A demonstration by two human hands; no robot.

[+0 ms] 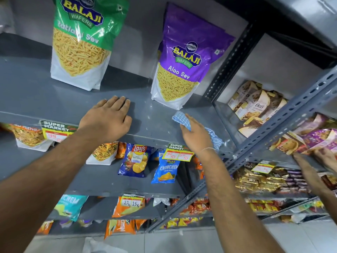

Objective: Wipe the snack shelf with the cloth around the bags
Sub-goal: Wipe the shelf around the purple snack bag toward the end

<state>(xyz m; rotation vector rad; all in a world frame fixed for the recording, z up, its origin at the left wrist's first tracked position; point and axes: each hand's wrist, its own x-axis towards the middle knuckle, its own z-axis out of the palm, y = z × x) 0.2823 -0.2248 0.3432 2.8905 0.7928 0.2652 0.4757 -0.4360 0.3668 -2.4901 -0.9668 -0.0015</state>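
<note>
The grey metal snack shelf (32, 95) carries two upright bags: a green Ratlami Sev bag (80, 44) at the back left and a purple Aloo Sev bag (184, 59) to its right. My left hand (107, 119) lies flat, palm down, on the shelf's front part between the two bags, fingers slightly apart, holding nothing. My right hand (196, 134) presses a blue-and-white checked cloth (180, 118) onto the shelf just in front of the purple bag; more cloth trails out to the right of the hand.
Slotted grey uprights (235, 57) frame the shelf on the right. Lower shelves hold chip packets (135, 160) and price tags (177, 152). The neighbouring rack holds oats cookie boxes (255, 105). Another person's hands (326, 157) handle packets at the far right.
</note>
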